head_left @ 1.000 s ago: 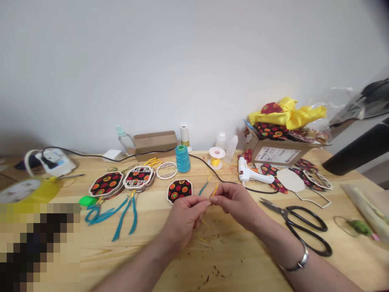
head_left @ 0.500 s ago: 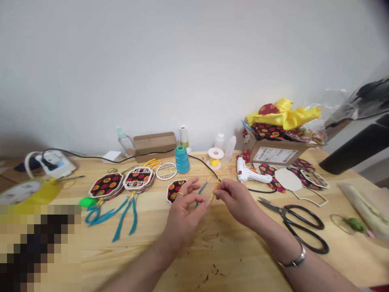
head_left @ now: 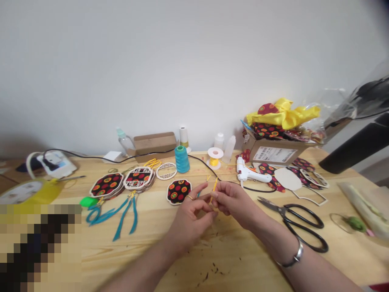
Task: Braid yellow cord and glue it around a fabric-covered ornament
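Note:
A short yellow cord (head_left: 214, 186) is pinched between the thumb and forefinger of my right hand (head_left: 232, 199), its upper end standing above the fingertips. Thumb and forefinger of my left hand (head_left: 196, 215) are brought together at the cord's lower part, right beside the right fingertips; their exact grip is partly hidden. Behind the left fingers lies a teal tassel (head_left: 199, 194), mostly covered, with a bit of yellow cord at its top. A fabric-covered plaque (head_left: 179, 192) with a pale rim rests just beyond my left hand.
Large black-handled scissors (head_left: 287, 213) lie right of my right hand. A white glue gun (head_left: 252, 173), a yellow cord spool (head_left: 214, 158) and a teal thread cone (head_left: 182, 159) stand behind. Stacked plaques (head_left: 106, 185) with teal tassels (head_left: 121, 219) are at left. A cardboard box (head_left: 273, 153) holds fabric.
My left hand has moved slightly down and right, its fingers closing in beside the right fingertips, uncovering the plaque. The right hand has shifted slightly, still pinching the yellow cord.

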Demonstrator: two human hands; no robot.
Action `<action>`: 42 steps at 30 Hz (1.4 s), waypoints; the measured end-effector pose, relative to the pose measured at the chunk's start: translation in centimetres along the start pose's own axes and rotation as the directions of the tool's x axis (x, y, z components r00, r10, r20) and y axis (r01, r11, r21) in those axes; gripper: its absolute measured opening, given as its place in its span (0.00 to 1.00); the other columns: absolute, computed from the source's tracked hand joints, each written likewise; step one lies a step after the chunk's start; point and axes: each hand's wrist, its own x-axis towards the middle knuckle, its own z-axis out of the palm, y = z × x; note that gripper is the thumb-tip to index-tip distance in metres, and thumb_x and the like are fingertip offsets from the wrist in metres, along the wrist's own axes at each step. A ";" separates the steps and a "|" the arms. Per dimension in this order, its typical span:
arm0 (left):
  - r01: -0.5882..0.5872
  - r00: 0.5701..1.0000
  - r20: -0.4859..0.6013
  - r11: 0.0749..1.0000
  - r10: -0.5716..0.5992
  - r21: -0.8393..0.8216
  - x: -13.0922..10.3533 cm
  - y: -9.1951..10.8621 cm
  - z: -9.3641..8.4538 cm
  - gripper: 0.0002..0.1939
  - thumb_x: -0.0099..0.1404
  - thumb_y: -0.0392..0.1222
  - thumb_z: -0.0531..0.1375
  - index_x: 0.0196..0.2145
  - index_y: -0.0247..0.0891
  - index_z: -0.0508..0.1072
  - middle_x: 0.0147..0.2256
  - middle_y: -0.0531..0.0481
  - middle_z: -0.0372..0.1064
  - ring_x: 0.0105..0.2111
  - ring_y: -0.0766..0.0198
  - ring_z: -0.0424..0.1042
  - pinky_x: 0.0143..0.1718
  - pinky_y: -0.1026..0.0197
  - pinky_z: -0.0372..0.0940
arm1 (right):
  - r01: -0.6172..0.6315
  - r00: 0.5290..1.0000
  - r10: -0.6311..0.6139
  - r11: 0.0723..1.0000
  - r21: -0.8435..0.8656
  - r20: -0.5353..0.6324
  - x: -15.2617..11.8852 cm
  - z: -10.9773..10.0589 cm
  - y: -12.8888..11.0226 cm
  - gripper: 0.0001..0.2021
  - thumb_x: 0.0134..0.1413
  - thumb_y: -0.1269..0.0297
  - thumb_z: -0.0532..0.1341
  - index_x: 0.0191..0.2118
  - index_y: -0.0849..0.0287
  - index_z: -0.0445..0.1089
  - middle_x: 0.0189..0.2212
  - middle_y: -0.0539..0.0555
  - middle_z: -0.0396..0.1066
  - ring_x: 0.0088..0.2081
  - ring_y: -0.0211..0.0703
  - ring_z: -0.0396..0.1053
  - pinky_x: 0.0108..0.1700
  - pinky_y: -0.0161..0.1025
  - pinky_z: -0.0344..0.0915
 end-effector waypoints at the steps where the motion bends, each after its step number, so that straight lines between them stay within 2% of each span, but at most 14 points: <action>1: 0.028 1.000 -0.009 0.999 -0.028 -0.047 0.0 0.2 -0.1 0.06 0.52 0.36 0.61 0.20 0.37 0.68 0.52 0.42 0.60 0.57 0.53 0.53 0.54 0.53 0.51 | 0.012 1.000 -0.012 0.999 -0.035 -0.014 0.0 -0.1 0.0 0.07 0.46 0.67 0.57 0.22 0.60 0.58 0.15 0.44 0.59 0.16 0.28 0.50 0.18 0.28 0.45; 4: 0.147 0.989 0.040 0.931 -0.142 -0.333 0.0 0.8 -0.2 0.05 0.55 0.39 0.60 0.27 0.37 0.65 0.46 0.43 0.66 0.42 0.58 0.69 0.44 0.55 0.61 | 0.031 0.999 -0.036 0.986 -0.164 -0.023 0.1 -0.3 -0.2 0.08 0.48 0.68 0.55 0.21 0.60 0.59 0.14 0.43 0.57 0.16 0.28 0.51 0.18 0.29 0.46; 6: 0.194 0.981 0.064 0.885 -0.185 -0.424 0.1 0.9 -0.3 0.09 0.55 0.40 0.60 0.34 0.38 0.66 0.38 0.47 0.69 0.32 0.64 0.70 0.37 0.58 0.63 | 0.059 0.998 -0.064 0.964 -0.258 -0.013 0.1 -0.4 -0.3 0.09 0.48 0.68 0.55 0.20 0.60 0.59 0.14 0.44 0.58 0.17 0.29 0.52 0.20 0.29 0.48; 8: 0.210 0.977 0.060 0.892 -0.203 -0.400 0.2 0.9 -0.5 0.12 0.54 0.41 0.60 0.37 0.37 0.68 0.33 0.50 0.69 0.27 0.68 0.67 0.32 0.63 0.61 | 0.096 0.995 -0.102 0.938 -0.334 -0.001 0.0 -0.5 -0.4 0.09 0.47 0.68 0.56 0.20 0.60 0.60 0.15 0.45 0.58 0.19 0.30 0.53 0.22 0.30 0.50; 11: 0.247 0.969 0.090 0.925 -0.231 -0.290 0.4 0.9 -0.8 0.10 0.55 0.42 0.59 0.35 0.35 0.73 0.27 0.52 0.67 0.22 0.71 0.58 0.25 0.67 0.54 | 0.117 0.992 -0.124 0.908 -0.402 0.011 -0.1 -0.6 -0.4 0.09 0.46 0.70 0.56 0.19 0.60 0.60 0.15 0.45 0.58 0.20 0.31 0.53 0.23 0.30 0.50; 14: 0.294 0.955 0.101 0.923 -0.278 -0.249 0.4 0.8 -1.0 0.10 0.55 0.43 0.59 0.33 0.36 0.76 0.23 0.54 0.64 0.21 0.72 0.54 0.22 0.68 0.49 | 0.101 0.994 -0.105 0.902 -0.420 0.013 -0.1 -0.7 -0.6 0.08 0.46 0.70 0.56 0.19 0.60 0.61 0.16 0.45 0.59 0.20 0.31 0.54 0.23 0.30 0.50; 20: 0.361 0.932 0.131 0.846 -0.337 -0.393 0.5 0.4 -0.8 0.09 0.52 0.42 0.61 0.30 0.37 0.77 0.20 0.55 0.62 0.19 0.74 0.52 0.20 0.68 0.45 | 0.036 0.999 -0.029 0.950 -0.310 0.027 -0.1 -0.7 -0.9 0.07 0.45 0.69 0.59 0.20 0.61 0.62 0.15 0.45 0.60 0.19 0.30 0.55 0.23 0.29 0.50; 26: 0.377 0.926 0.187 0.803 -0.327 -0.461 0.5 0.3 -0.9 0.08 0.51 0.41 0.62 0.28 0.35 0.77 0.19 0.54 0.62 0.19 0.74 0.52 0.20 0.68 0.45 | -0.031 0.998 0.043 0.978 -0.208 0.055 0.0 -0.7 -0.9 0.06 0.43 0.67 0.60 0.22 0.61 0.62 0.14 0.44 0.61 0.16 0.28 0.53 0.17 0.28 0.46; 31: 0.361 0.933 0.169 0.812 -0.319 -0.458 0.5 0.4 -0.9 0.08 0.50 0.41 0.63 0.28 0.35 0.77 0.19 0.54 0.63 0.18 0.74 0.51 0.19 0.68 0.45 | -0.083 0.993 0.097 0.982 -0.170 0.071 -0.1 -0.8 -0.7 0.07 0.42 0.64 0.60 0.23 0.61 0.62 0.14 0.44 0.61 0.15 0.27 0.51 0.16 0.27 0.44; 38: 0.333 0.940 0.088 0.839 -0.328 -0.430 0.6 0.5 -0.8 0.07 0.50 0.41 0.62 0.25 0.34 0.76 0.18 0.55 0.63 0.17 0.74 0.52 0.19 0.68 0.45 | -0.030 0.997 0.043 0.978 -0.204 0.060 -0.2 -0.4 -0.9 0.08 0.46 0.63 0.59 0.23 0.61 0.63 0.16 0.45 0.61 0.17 0.28 0.52 0.18 0.28 0.46; 42: 0.320 0.937 0.010 0.845 -0.349 -0.428 0.9 0.4 -1.0 0.08 0.51 0.43 0.62 0.24 0.33 0.74 0.19 0.55 0.65 0.16 0.76 0.52 0.18 0.68 0.45 | 0.067 0.996 -0.045 0.939 -0.337 0.073 0.1 -0.9 -0.8 0.11 0.52 0.60 0.54 0.26 0.61 0.66 0.19 0.46 0.61 0.19 0.30 0.52 0.22 0.29 0.50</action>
